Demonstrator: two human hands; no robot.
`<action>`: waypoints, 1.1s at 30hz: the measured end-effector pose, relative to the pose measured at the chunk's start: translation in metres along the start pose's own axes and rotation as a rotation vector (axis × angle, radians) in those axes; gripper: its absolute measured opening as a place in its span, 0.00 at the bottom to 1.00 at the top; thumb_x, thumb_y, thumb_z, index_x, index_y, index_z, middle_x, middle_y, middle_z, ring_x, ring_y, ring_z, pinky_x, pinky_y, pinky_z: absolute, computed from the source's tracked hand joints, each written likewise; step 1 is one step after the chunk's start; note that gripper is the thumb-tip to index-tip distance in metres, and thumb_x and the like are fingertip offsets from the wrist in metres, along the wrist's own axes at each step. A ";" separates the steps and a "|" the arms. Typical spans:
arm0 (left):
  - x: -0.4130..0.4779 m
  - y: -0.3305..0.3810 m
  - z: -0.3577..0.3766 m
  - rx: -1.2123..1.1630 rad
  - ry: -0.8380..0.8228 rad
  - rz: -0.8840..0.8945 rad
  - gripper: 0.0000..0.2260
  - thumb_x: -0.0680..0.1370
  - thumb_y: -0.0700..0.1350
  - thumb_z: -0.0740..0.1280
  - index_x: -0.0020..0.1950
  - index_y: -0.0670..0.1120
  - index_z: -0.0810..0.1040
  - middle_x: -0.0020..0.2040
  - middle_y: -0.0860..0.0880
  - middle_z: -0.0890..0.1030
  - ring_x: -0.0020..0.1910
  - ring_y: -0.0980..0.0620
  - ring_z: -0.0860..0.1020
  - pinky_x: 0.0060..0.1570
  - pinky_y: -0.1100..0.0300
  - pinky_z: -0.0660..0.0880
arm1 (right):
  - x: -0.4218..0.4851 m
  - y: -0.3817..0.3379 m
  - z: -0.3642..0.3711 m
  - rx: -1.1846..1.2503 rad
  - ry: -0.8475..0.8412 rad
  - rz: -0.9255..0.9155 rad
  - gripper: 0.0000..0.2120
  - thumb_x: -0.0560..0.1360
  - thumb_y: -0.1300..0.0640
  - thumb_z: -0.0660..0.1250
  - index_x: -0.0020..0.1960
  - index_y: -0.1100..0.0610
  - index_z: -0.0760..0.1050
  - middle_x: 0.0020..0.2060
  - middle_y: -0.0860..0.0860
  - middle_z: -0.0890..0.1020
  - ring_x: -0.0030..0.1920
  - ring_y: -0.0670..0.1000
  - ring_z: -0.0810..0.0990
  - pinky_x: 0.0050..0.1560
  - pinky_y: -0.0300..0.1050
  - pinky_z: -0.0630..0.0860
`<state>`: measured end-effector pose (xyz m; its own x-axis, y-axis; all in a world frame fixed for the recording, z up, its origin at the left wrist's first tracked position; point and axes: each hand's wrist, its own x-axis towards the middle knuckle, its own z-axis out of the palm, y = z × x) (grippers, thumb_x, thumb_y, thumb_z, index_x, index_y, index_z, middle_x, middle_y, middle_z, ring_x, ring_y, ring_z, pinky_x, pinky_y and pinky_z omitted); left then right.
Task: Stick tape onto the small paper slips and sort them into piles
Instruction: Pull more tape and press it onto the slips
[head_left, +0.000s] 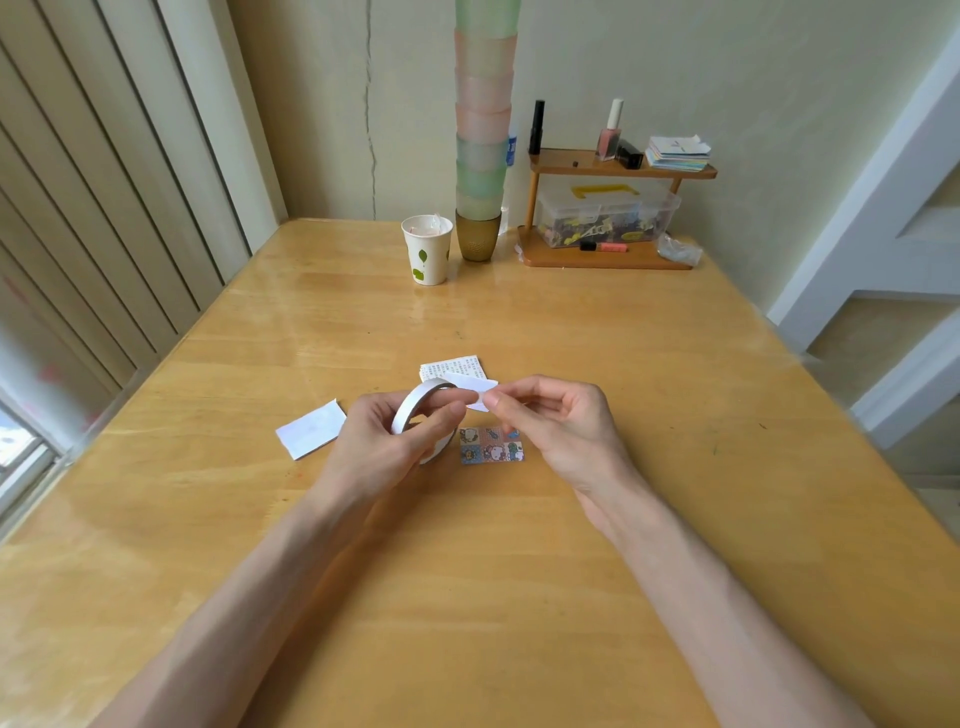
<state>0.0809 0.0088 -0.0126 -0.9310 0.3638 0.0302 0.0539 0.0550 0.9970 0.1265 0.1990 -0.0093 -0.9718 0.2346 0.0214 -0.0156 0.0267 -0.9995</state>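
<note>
My left hand (387, 441) grips a white tape roll (415, 410) held above the wooden table (571, 571). My right hand (556, 421) pinches the free white end of the tape (475, 388), pulled out to the right of the roll. Under my hands lies a colourful cartoon sticker slip (492, 447). A slip printed with text (457, 368) lies just beyond the tape. A blank white slip (311, 428) lies on the table to the left of my left hand.
At the table's far edge stand a paper cup (427, 249), a brown cup (478, 235) bearing a tall stack of pastel cups, and a small wooden shelf (613, 166) with bottles, cards and a clear plastic box (605, 213).
</note>
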 end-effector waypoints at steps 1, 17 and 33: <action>-0.001 0.000 0.001 0.026 -0.002 0.018 0.07 0.80 0.48 0.72 0.54 0.51 0.89 0.29 0.54 0.69 0.29 0.55 0.63 0.30 0.67 0.62 | 0.001 0.001 0.000 -0.005 0.011 0.004 0.06 0.74 0.53 0.79 0.47 0.55 0.87 0.37 0.49 0.84 0.38 0.46 0.80 0.45 0.34 0.77; 0.001 -0.001 -0.007 0.260 0.053 0.188 0.16 0.82 0.43 0.70 0.35 0.40 0.82 0.36 0.49 0.86 0.64 0.70 0.76 0.38 0.64 0.75 | 0.006 0.001 -0.010 0.015 0.095 0.071 0.07 0.74 0.51 0.79 0.48 0.53 0.88 0.35 0.48 0.82 0.36 0.44 0.77 0.39 0.34 0.72; 0.016 -0.034 -0.021 0.614 0.119 0.331 0.09 0.79 0.47 0.71 0.40 0.50 0.80 0.45 0.69 0.84 0.52 0.49 0.85 0.33 0.52 0.77 | 0.013 0.014 -0.005 -0.391 0.006 0.132 0.11 0.73 0.54 0.80 0.53 0.48 0.83 0.46 0.47 0.78 0.40 0.47 0.77 0.43 0.40 0.76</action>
<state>0.0561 -0.0071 -0.0449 -0.8619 0.3500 0.3669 0.5020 0.4862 0.7153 0.1149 0.2076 -0.0228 -0.9580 0.2665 -0.1055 0.2010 0.3625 -0.9100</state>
